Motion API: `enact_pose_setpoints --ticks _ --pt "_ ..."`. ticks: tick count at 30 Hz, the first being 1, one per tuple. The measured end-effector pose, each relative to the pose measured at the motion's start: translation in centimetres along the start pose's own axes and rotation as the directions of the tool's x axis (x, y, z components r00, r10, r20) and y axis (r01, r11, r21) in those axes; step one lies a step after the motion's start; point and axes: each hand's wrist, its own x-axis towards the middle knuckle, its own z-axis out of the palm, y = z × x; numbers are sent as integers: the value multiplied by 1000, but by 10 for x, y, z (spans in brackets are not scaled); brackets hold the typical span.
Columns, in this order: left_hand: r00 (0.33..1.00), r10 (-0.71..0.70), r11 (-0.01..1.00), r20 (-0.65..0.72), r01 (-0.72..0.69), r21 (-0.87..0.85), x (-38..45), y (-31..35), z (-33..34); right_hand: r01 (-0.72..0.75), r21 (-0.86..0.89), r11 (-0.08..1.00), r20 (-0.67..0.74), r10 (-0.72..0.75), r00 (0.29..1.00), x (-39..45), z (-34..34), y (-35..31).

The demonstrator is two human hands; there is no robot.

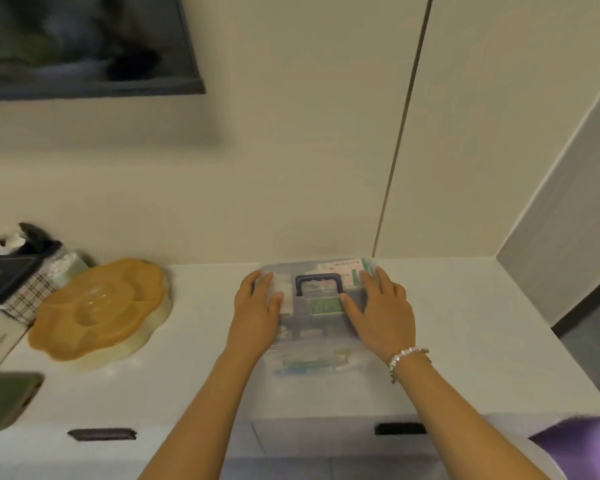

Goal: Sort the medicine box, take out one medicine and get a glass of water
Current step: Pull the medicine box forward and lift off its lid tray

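Observation:
A clear plastic medicine box (312, 341) with a dark blue handle (319, 284) on its lid stands on the white counter, close to the back wall. Packets of medicine show through the lid and walls. My left hand (257, 310) lies flat on the left side of the lid, fingers spread. My right hand (381, 310), with a bead bracelet on the wrist, lies flat on the right side of the lid, thumb near the handle. No glass of water is in view.
An amber flower-shaped snack tray (101, 310) sits to the left of the box. Further left are a dark tissue box (4, 271) and a checked cloth. A green phone-like object (4, 400) lies at the front left. Drawer grips (101, 434) show below the counter edge.

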Motion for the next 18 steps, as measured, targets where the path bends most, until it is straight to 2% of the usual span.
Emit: enact_pose_setpoints --ticks 11,18 --pt "998 -43 998 49 45 -40 0 1 -1 -14 58 998 65 10 998 2 -2 2" --pt "992 -126 957 -33 112 -268 8 -13 6 -93 273 958 -13 100 995 11 7 10"
